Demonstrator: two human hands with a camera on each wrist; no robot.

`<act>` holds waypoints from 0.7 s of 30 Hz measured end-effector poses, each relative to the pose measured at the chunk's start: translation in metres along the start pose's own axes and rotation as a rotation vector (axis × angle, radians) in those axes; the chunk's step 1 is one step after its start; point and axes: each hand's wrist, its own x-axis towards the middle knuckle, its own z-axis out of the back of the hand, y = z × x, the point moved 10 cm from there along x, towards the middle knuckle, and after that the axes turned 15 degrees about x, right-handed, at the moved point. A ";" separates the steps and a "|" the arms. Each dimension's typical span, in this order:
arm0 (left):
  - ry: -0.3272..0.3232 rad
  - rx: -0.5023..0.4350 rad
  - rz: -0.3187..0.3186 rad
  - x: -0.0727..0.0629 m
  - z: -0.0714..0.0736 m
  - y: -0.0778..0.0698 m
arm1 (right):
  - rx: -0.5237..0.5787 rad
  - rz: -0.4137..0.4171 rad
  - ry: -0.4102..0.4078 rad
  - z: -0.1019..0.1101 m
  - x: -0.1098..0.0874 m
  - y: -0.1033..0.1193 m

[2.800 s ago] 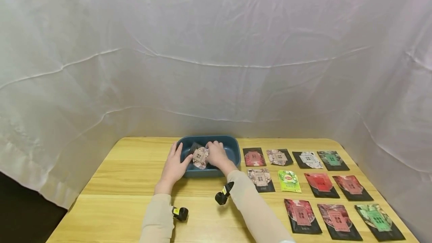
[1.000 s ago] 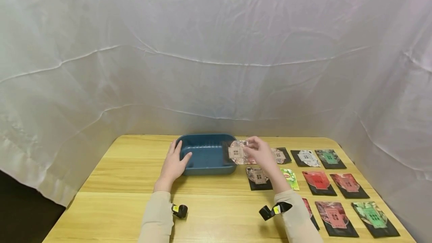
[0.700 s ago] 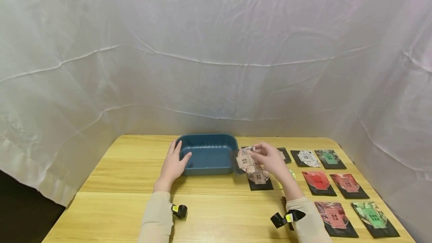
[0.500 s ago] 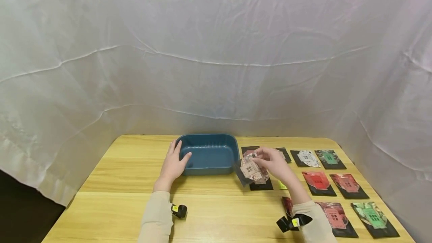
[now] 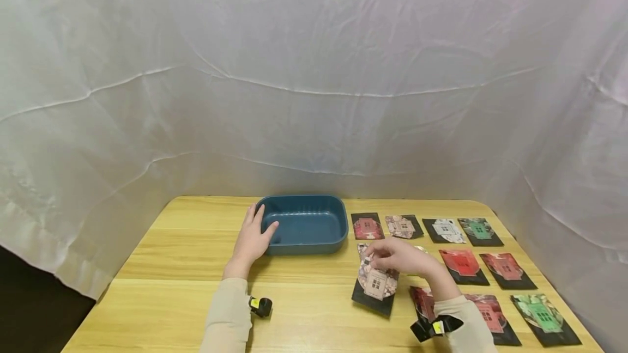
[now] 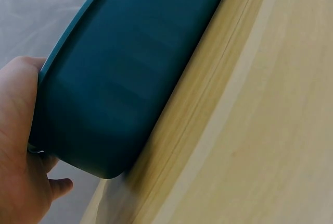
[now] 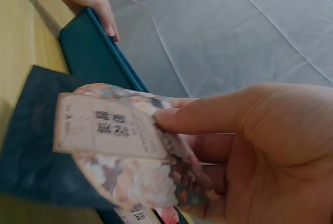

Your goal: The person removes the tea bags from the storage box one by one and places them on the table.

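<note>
My right hand (image 5: 399, 257) pinches the top end of a tea sachet (image 5: 375, 285), black with a floral print and a beige label. In the right wrist view the thumb lies on the printed face of the sachet (image 7: 109, 125), with fingers behind. It hangs tilted above the table, over another floral sachet that is mostly hidden. My left hand (image 5: 251, 241) rests at the left end of the dark blue bin (image 5: 304, 249), its fingers fairly straight along the rim. In the left wrist view that hand (image 6: 21, 130) touches the end wall of the bin (image 6: 125, 78). No sachet shows inside the bin.
Several sachets lie in rows on the right: a red one (image 5: 367, 226), a beige one (image 5: 403, 226), a white one (image 5: 445, 230) and green ones (image 5: 545, 317) among them. A green-yellow packet is mostly behind my right hand. Grey cloth (image 5: 314, 97) hangs behind the wooden table (image 5: 171, 266).
My right hand has lifted the sachet out of the bin, moved right, then toward the front, and turned the sachet's black end forward. The left hand has stayed at the bin.
</note>
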 end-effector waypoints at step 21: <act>0.007 -0.002 0.000 0.001 -0.001 0.000 | -0.097 -0.059 0.131 -0.026 0.005 -0.026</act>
